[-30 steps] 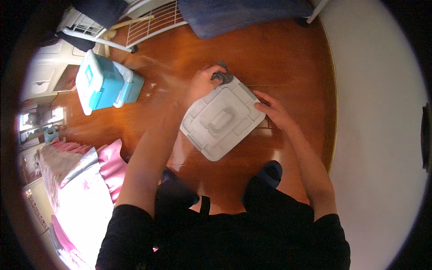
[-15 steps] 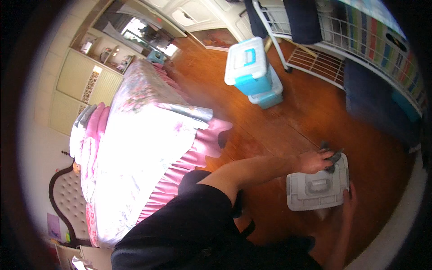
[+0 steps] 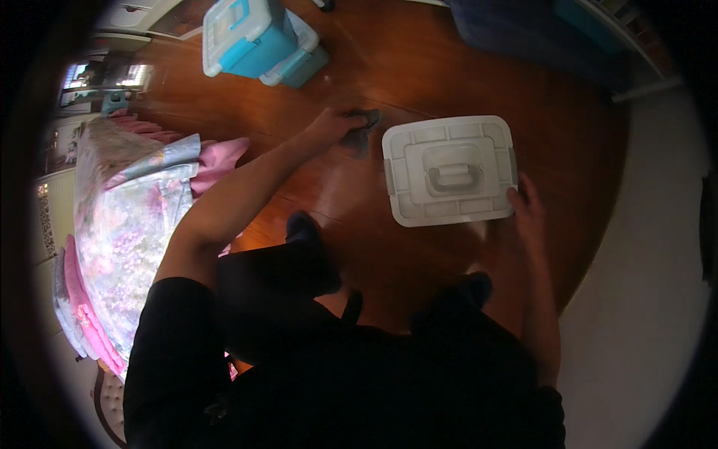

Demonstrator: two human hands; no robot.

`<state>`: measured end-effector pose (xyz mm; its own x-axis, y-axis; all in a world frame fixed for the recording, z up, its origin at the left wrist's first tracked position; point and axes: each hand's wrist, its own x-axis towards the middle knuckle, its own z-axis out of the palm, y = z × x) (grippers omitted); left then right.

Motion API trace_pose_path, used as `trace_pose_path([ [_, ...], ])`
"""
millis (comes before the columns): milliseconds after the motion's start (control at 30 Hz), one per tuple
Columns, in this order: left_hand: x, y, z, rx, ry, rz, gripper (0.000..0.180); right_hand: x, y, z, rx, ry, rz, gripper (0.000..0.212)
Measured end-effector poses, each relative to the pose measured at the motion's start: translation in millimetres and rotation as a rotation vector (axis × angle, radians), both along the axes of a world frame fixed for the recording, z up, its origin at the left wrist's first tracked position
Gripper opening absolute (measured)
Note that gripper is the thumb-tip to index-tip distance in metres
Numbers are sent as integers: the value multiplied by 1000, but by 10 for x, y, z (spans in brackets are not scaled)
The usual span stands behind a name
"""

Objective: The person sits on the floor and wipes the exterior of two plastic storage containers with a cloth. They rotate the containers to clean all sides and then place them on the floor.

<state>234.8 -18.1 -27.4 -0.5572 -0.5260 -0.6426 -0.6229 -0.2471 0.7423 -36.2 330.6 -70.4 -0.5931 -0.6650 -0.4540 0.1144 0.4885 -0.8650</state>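
Observation:
A white lidded plastic storage box (image 3: 449, 206) with a grey carrying handle stands on the wooden floor in front of me. My right hand (image 3: 529, 206) grips its right side, thumb at the lid's edge and fingers by the side latch. Off the box's left side, my left hand (image 3: 334, 129) is closed around a dark grey cloth (image 3: 360, 136), part of which hangs below the fingers. The cloth is apart from the box. The box's lower walls are mostly hidden under the lid.
Two blue storage boxes (image 3: 258, 41) with white lids stand at the far left. The bed (image 3: 123, 224) with a floral cover and pink skirt is on my left. A white wall (image 3: 636, 262) runs along the right. My feet (image 3: 303, 228) are just behind the white box.
My left hand with the cloth has moved off the lid to the box's left. My right hand stays at the box's right side. My view has turned, shifting the scene leftward and up.

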Motion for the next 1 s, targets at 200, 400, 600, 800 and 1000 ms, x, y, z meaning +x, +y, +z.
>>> trace_pose_path([
  [200, -96, 385, 14, 136, 28, 76, 39, -139, 0, 242, 109, -153, 95, 64],
  [400, -407, 452, 76, -643, 156, -343, 29, -231, -386, 390, 172, 37, 81, 67],
  [600, -974, 840, -245, -1031, 464, -680, 17, 2, -576, 26, 67, 90, 48, 64],
  [800, -250, 364, -37, -1092, 143, -989, 22, 26, -499, -182, -26, 84, -6, 59],
  [1000, -768, 597, -11, -795, 261, -646, 30, 69, -485, -198, -62, 185, -25, 54],
])
